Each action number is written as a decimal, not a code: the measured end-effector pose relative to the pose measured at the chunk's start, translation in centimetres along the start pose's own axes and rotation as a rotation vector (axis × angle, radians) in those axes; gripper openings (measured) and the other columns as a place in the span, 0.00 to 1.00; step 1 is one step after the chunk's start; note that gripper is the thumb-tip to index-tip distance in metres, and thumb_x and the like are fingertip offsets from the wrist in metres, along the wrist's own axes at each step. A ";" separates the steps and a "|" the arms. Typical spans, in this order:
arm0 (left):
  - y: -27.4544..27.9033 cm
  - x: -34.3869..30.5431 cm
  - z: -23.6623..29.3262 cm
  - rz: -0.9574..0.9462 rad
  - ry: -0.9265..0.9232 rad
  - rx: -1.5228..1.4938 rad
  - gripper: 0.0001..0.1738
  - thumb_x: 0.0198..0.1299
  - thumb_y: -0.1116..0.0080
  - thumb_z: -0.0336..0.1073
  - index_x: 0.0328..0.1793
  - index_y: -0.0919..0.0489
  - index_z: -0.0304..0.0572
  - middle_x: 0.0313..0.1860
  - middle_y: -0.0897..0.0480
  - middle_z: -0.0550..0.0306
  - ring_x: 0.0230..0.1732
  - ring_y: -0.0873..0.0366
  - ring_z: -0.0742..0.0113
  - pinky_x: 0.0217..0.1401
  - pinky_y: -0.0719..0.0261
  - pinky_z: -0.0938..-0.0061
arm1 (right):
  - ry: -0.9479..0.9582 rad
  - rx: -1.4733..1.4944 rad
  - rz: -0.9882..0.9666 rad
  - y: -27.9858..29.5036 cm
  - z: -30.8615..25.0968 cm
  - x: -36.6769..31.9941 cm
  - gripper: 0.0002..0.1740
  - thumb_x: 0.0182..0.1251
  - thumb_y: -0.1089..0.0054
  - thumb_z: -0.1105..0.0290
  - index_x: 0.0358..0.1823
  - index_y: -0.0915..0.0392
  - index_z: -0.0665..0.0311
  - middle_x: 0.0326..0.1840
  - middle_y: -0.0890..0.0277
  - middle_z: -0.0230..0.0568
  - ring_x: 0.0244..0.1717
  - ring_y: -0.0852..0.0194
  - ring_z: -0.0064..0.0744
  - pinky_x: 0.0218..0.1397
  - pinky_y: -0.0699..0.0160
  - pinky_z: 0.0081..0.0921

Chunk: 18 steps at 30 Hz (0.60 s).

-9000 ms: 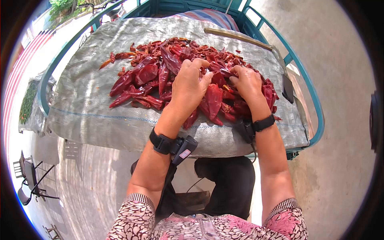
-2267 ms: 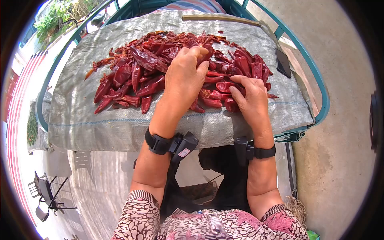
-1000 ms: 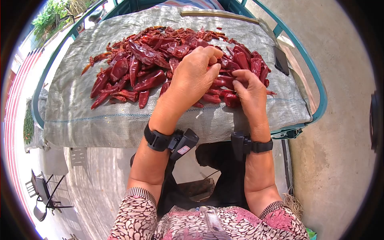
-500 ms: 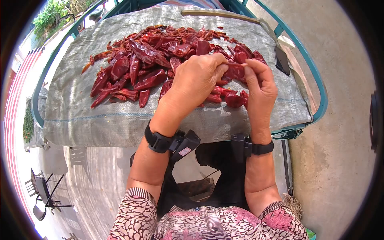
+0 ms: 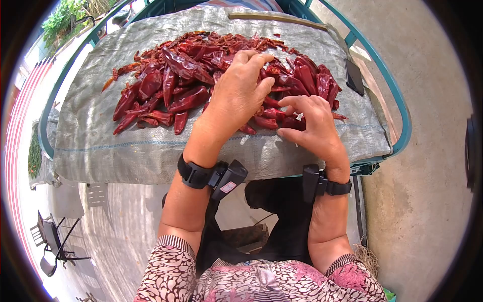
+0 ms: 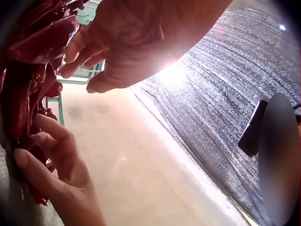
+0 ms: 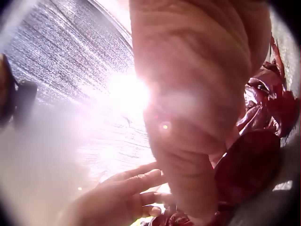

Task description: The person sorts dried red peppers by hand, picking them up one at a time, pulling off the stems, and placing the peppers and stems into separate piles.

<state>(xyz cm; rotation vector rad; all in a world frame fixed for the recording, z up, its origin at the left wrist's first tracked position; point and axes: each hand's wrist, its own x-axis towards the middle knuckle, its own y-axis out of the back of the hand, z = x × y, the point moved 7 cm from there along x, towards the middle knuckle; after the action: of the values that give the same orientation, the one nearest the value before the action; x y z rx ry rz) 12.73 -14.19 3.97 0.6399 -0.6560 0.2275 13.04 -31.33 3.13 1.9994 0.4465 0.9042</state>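
Glossy dried red chilli peppers (image 5: pixel 188 99) lie heaped on a grey woven sheet (image 5: pixel 126 161). In the head view my left hand (image 5: pixel 241 83) is over the middle of the heap, thumb apart from the bent fingers. The left wrist view shows these fingers (image 6: pixel 77 49) beside the peppers, with nothing seen between them and the thumb. Lower right, my right hand (image 5: pixel 317 123) spreads its thumb and forefinger wide around a dark red pepper (image 5: pixel 293 124) at the near edge of the heap. Another dark pepper (image 7: pixel 249 165) shows close beside the right hand in its wrist view.
Smaller, crumpled chilli pieces (image 5: pixel 221 40) form the back of the heap. A black phone (image 5: pixel 354 77) lies at the sheet's right side, and a wooden strip (image 5: pixel 276 18) along its far edge. Teal metal rails (image 5: pixel 387 80) curve around the cart. A folding chair (image 5: pixel 53 241) stands lower left.
Half a second ago both hands held a pepper between them. They have since parted: the left moved up and left, the right lower and nearer. Earlier, the head view shifted over the heap.
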 end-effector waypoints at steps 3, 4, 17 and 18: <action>0.6 0.3 0.5 0.021 0.006 0.016 0.19 0.66 0.36 0.29 0.63 0.19 0.36 0.59 0.21 0.48 0.38 0.21 0.69 0.44 0.19 0.75 | 0.033 -0.051 0.013 -0.5 0.5 -0.2 0.20 0.50 0.23 0.69 0.47 0.15 0.56 0.37 0.17 0.33 0.47 0.21 0.36 0.64 0.33 0.38; 0.7 0.2 0.6 0.031 0.011 0.012 0.18 0.66 0.36 0.29 0.62 0.19 0.36 0.56 0.20 0.49 0.37 0.21 0.70 0.43 0.19 0.75 | 0.039 -0.026 0.037 -0.6 1.1 0.0 0.19 0.51 0.24 0.71 0.47 0.15 0.56 0.38 0.16 0.33 0.46 0.20 0.35 0.62 0.31 0.37; -2.4 -0.9 2.2 -0.361 0.236 -0.524 0.20 0.70 0.36 0.34 0.64 0.22 0.34 0.39 0.16 0.55 0.36 0.20 0.74 0.36 0.18 0.76 | -0.340 0.800 0.563 0.1 3.2 -0.3 0.09 0.74 0.33 0.70 0.50 0.15 0.65 0.45 0.15 0.28 0.44 0.23 0.14 0.48 0.24 0.14; -2.5 -1.1 2.2 -0.382 0.291 -0.542 0.20 0.70 0.36 0.35 0.65 0.22 0.34 0.39 0.15 0.54 0.37 0.20 0.74 0.36 0.18 0.76 | -0.344 0.816 0.547 -0.1 3.2 -0.2 0.09 0.75 0.34 0.69 0.51 0.15 0.65 0.45 0.15 0.27 0.44 0.23 0.13 0.48 0.25 0.14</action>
<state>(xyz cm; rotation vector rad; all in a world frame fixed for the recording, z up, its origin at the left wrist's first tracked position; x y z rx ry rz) 11.83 -17.53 3.41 0.1921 -0.2822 -0.2094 15.25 -33.25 1.84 3.0597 0.0488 0.7143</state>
